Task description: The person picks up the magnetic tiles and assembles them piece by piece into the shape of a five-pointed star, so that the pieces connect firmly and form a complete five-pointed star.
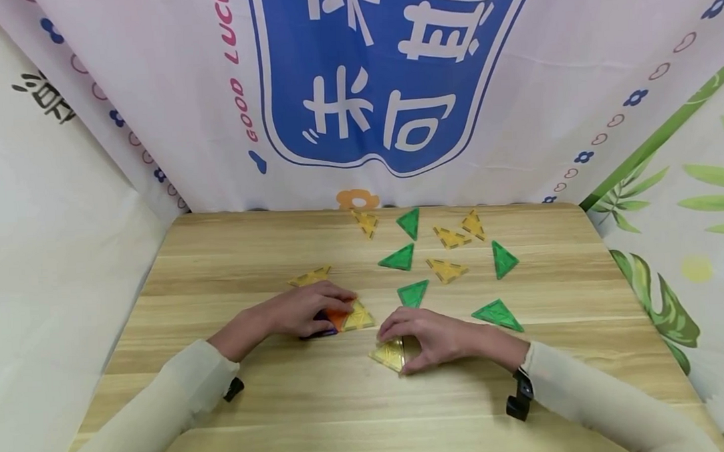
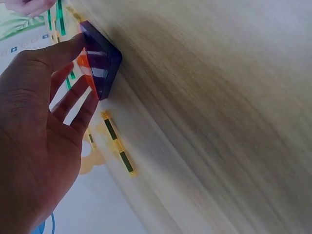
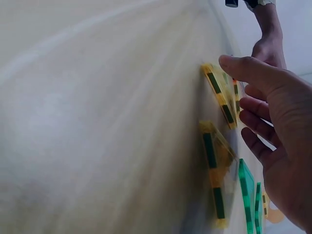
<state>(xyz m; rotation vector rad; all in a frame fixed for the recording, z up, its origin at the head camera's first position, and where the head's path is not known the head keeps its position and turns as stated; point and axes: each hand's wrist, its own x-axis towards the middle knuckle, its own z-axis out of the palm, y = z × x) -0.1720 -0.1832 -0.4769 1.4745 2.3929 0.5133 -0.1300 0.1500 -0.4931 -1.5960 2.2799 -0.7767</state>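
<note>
In the head view my left hand (image 1: 308,311) has its thumb and fingers round a purple triangular magnetic tile (image 2: 103,63) and an orange triangular magnetic tile (image 1: 336,318), which sit edge to edge. A yellow triangular tile (image 1: 359,317) lies against the orange one, by the fingertips. To the right, my right hand (image 1: 428,340) pinches another yellow triangular magnetic tile (image 1: 388,355), thumb at its near corner and fingers at the far side. In the right wrist view that tile stands between the thumb and the fingers of the right hand (image 3: 278,107).
Loose green tiles (image 1: 497,314) and yellow tiles (image 1: 447,269) lie scattered across the back right of the wooden table (image 1: 273,415). One yellow tile (image 1: 312,276) is just beyond the left hand. A printed cloth (image 1: 204,158) hangs along the table's back edge.
</note>
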